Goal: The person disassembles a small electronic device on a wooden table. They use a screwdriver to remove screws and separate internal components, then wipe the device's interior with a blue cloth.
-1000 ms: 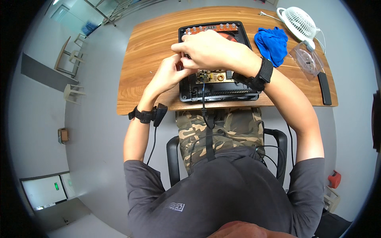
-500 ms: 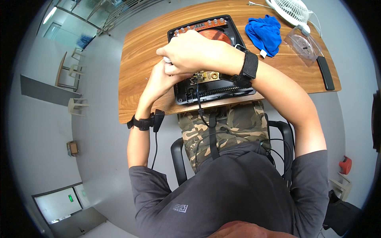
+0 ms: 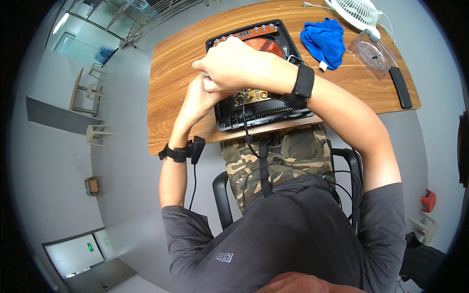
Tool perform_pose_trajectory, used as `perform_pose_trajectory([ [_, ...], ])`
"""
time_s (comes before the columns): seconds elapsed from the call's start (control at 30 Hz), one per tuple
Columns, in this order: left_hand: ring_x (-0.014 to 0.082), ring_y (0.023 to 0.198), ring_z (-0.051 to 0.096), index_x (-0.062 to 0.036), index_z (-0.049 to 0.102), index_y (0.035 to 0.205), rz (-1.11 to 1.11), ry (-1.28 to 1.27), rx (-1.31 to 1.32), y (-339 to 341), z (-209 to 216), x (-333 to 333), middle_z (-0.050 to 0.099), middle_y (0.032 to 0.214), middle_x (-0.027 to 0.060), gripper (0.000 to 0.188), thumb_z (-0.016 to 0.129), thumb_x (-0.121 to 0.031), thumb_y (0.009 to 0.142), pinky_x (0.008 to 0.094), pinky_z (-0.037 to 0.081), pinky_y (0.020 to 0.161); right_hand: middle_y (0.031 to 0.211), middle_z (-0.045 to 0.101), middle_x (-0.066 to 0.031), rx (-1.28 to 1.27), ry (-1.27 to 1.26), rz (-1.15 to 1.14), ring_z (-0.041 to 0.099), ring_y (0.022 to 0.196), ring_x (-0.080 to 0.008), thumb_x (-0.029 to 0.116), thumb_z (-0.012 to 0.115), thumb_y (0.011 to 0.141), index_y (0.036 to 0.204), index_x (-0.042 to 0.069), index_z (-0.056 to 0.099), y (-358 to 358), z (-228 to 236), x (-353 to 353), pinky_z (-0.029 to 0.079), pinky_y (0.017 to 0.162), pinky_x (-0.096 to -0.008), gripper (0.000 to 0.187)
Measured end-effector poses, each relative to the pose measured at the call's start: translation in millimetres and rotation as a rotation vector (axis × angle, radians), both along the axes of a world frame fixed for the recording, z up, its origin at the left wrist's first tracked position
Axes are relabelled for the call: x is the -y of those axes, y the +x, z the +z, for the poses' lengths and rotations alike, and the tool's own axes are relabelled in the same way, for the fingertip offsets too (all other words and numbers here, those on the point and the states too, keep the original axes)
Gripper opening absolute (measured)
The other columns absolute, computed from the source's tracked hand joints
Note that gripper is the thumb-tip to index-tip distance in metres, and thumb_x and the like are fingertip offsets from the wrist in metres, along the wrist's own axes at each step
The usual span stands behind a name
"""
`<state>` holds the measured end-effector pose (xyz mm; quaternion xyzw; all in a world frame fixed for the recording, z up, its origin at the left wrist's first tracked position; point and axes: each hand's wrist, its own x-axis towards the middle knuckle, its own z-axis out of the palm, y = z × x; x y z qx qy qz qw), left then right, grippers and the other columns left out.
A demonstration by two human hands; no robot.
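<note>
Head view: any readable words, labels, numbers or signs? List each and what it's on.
Nothing quotable:
Pale logo with lettering on the dark grey shirt: too small and soft to read surely.
Green sign by the white door: too small to read.
Small display on the orange button board: no digits can be made out.
White tag on the blue cloth: no print discernible.
</note>
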<state>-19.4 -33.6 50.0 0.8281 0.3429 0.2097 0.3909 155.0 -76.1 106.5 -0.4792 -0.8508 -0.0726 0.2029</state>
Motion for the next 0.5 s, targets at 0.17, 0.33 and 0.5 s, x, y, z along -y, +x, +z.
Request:
perform_pose_trajectory([
  [0.17, 0.0148, 0.096, 0.066, 0.0051, 0.063, 0.110, -0.093, -0.198, 0.093, -16.4, 2.2, -5.6, 0.072, 0.102, 0.0097, 0.033, 0.078, -0.010, 0.085, 0.0310, 0.055, 0.085, 0.083, 0.065, -0.0163, -0.010, -0.127, 0.065, 0.070, 0.077, -0.0318, 0.035, 0.062, 0.088, 0.099, 0.008, 0.067, 2.7, 7.5, 8.0, 0.055, 0.065, -0.0436, 0.030],
  [0.33, 0.0134, 0.095, 0.066, 0.0023, 0.063, 0.110, -0.053, -0.136, 0.067, -5.7, 1.7, 2.0, 0.071, 0.102, 0.0076, 0.033, 0.080, -0.008, 0.083, 0.0308, 0.055, 0.083, 0.073, 0.069, -0.0149, 0.151, -0.088, -0.071, 0.070, 0.067, -0.0316, 0.043, 0.067, 0.087, 0.088, 0.004, 0.071, -3.0, 24.7, 8.7, 0.056, 0.063, -0.0424, 0.039],
  [0.5, 0.0143, 0.094, 0.066, 0.0025, 0.063, 0.108, -0.011, -0.045, 0.023, 6.3, 11.5, 7.8, 0.072, 0.098, 0.0081, 0.034, 0.081, -0.010, 0.082, 0.0316, 0.055, 0.081, 0.070, 0.069, -0.0153, 0.077, -0.018, -0.051, 0.070, 0.067, -0.0333, 0.036, 0.065, 0.087, 0.091, 0.004, 0.070, -3.7, 4.6, 1.2, 0.056, 0.062, -0.0434, 0.033],
])
